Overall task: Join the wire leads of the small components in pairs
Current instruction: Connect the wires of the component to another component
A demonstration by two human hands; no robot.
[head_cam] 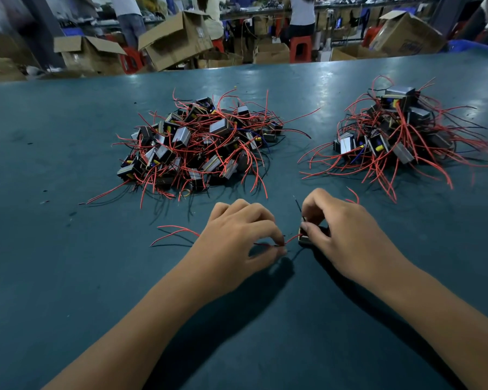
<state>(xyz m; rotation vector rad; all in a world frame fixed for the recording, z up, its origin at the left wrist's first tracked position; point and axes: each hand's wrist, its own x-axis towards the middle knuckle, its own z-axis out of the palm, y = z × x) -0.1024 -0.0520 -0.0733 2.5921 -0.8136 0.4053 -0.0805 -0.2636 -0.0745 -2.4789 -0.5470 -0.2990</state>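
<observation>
Left hand (237, 235) pinches red leads (290, 240) — right hand (347, 232) grips component (307, 237).

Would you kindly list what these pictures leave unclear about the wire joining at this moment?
Head view only:
- The joint: the left hand's fingertips cover where the red leads meet.
- The component: the right hand hides most of it.
- Which pile holds finished pieces: leads too tangled and small.
- Background boxes: blurred.
</observation>
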